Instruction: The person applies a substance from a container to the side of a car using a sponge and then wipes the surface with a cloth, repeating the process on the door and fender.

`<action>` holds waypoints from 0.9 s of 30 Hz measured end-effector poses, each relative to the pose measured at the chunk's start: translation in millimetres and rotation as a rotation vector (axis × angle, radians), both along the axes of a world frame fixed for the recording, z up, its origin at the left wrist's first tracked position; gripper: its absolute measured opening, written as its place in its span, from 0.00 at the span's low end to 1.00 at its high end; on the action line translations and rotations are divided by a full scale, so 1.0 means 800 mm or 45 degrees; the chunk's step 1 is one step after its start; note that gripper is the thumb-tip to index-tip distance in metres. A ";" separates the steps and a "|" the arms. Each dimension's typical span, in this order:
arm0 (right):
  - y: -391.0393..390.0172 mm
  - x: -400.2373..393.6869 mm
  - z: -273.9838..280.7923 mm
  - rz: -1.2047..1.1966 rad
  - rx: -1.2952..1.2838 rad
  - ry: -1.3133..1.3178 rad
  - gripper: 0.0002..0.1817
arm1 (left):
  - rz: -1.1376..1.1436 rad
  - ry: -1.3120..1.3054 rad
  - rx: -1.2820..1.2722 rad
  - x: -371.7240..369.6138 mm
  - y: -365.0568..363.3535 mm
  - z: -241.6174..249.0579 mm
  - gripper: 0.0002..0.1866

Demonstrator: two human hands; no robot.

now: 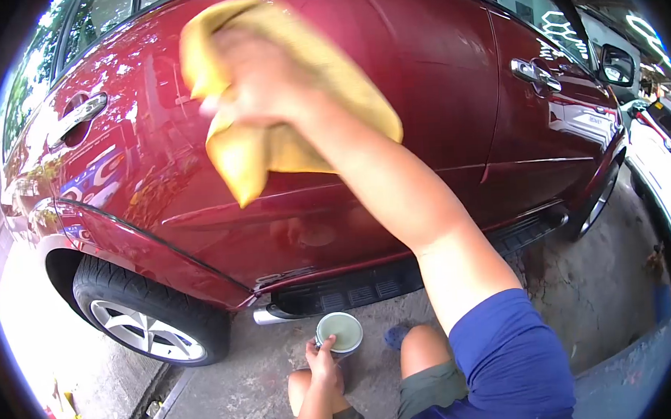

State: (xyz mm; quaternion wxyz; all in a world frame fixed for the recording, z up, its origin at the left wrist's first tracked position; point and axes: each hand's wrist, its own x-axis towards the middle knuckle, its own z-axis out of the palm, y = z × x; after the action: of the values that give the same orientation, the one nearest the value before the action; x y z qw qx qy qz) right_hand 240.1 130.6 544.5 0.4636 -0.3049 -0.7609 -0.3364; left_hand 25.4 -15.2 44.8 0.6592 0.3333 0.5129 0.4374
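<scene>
My right hand [257,81], blurred by motion, is on a yellow cloth [345,95] against the dark red car door [435,75]. One corner of the cloth hangs below the hand, and its far edge is folded over. Low in front of me, my left hand [325,365] grips a round, light-coloured tin [347,316] by its side, thumb at the rim. Its inside looks pale green. The tin is upright, between my knees and the car's side step.
A black side step [363,293] runs under the doors. Chrome handles [79,120] stick out on both doors, with a side mirror [617,66] at right. The rear wheel [140,318] stands on concrete at left. Another white vehicle [655,162] is at far right.
</scene>
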 end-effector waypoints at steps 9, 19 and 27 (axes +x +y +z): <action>-0.049 0.284 0.019 -0.552 0.411 0.166 0.35 | -0.050 0.097 0.124 -0.030 0.028 -0.041 0.28; -0.135 0.411 -0.171 -0.880 0.481 0.572 0.19 | 0.013 0.100 0.158 -0.062 0.037 -0.044 0.27; -0.176 0.359 -0.321 -1.003 0.166 0.493 0.49 | 0.000 0.126 0.186 -0.056 0.039 -0.063 0.26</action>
State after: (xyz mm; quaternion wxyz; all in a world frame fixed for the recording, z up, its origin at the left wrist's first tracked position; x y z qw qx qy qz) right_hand 527.1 -10.5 287.5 0.4523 -0.5990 -0.4629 -0.4715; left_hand -19.1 16.4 -5.5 0.6069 0.4019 0.5116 0.4565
